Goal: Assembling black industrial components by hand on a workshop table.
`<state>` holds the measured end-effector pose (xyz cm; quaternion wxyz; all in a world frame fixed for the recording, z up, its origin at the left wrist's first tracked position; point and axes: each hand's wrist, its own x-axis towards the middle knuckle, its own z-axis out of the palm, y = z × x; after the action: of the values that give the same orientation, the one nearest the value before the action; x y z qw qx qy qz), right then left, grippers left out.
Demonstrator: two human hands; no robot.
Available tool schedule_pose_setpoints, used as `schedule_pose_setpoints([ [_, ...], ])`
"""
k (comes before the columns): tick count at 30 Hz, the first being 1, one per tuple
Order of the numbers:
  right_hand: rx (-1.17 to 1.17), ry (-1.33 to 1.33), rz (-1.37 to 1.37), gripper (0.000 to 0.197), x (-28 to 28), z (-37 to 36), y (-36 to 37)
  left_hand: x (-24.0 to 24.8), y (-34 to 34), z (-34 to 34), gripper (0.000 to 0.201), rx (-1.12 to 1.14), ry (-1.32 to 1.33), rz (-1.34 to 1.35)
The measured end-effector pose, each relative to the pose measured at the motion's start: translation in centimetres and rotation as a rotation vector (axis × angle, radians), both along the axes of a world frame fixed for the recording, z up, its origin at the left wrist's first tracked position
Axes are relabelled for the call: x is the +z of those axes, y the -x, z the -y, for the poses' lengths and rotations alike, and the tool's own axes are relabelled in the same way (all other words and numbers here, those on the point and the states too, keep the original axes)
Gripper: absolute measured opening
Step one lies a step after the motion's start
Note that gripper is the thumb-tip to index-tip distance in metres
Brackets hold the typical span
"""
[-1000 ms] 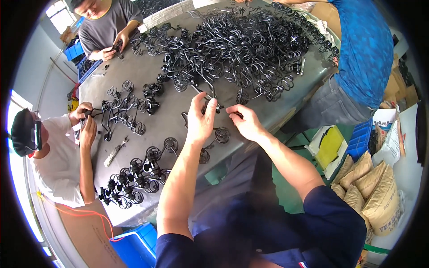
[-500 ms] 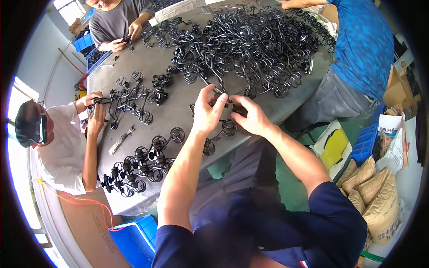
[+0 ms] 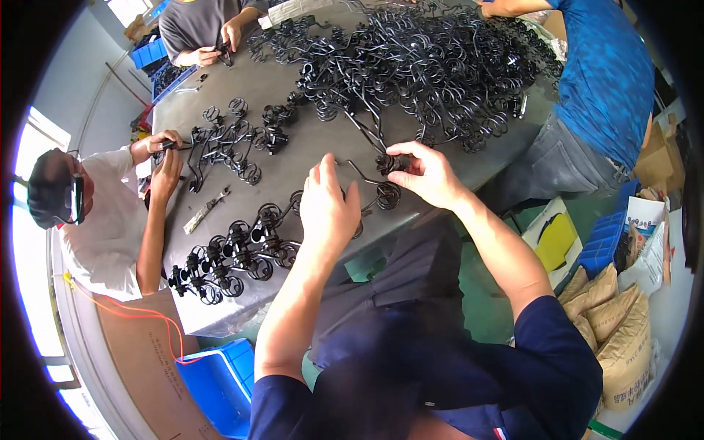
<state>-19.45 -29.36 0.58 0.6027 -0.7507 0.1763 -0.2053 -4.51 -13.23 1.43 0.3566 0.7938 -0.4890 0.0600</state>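
In my right hand (image 3: 429, 176) is a small black clamp-like piece (image 3: 389, 163), pinched between thumb and fingers. A black bent rod runs up from beside it toward the heap, and a rod with a coil (image 3: 387, 195) lies just below; whether these join the piece cannot be made out. My left hand (image 3: 328, 205) is held over the table with fingers stretched and thumb apart, holding nothing. Part of another coiled rod is hidden behind it. To its left, a row of black coiled rods with clamps (image 3: 238, 249) lies along the near table edge.
A large heap of black coiled rods (image 3: 425, 66) covers the far table (image 3: 293, 158). A smaller group (image 3: 231, 143) lies before a person in white (image 3: 110, 213). Another person handles a black part at the far left; one in blue (image 3: 605, 81) stands right. A blue bin (image 3: 216, 385) is below.
My left hand has come away from the black pieces, moving left and down, and its fingers have straightened. My right hand keeps hold of its black piece. The view has shifted slightly.
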Motion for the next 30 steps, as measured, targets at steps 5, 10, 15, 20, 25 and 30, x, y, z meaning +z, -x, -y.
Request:
schedule_pose_setpoints([
  [5,0.064,0.021,0.064,0.041,-0.5,-0.4,-1.5,-2.0,2.0,-1.3,0.05,0.007,-0.042,-0.121],
  [10,0.083,0.067,-0.034,0.041,0.5,-1.0,-2.3,-2.2,1.3,-1.5,0.047,-0.026,0.001,-0.339],
  [15,0.043,0.462,-0.025,0.04,2.3,-1.8,-3.0,-0.5,-0.4,-1.4,0.049,-0.02,0.233,-0.712],
  [20,0.055,0.552,0.077,0.04,3.4,-2.4,-4.0,2.3,-1.6,0.1,0.045,-0.126,0.111,-0.855],
  [25,0.074,0.592,0.025,0.038,5.2,-1.8,-5.4,3.6,-2.9,0.3,0.04,-0.194,0.065,-0.724],
  [30,0.263,0.528,-0.183,0.04,4.8,-1.2,-6.5,2.4,-3.5,-0.5,0.036,-0.278,-0.024,-0.642],
])
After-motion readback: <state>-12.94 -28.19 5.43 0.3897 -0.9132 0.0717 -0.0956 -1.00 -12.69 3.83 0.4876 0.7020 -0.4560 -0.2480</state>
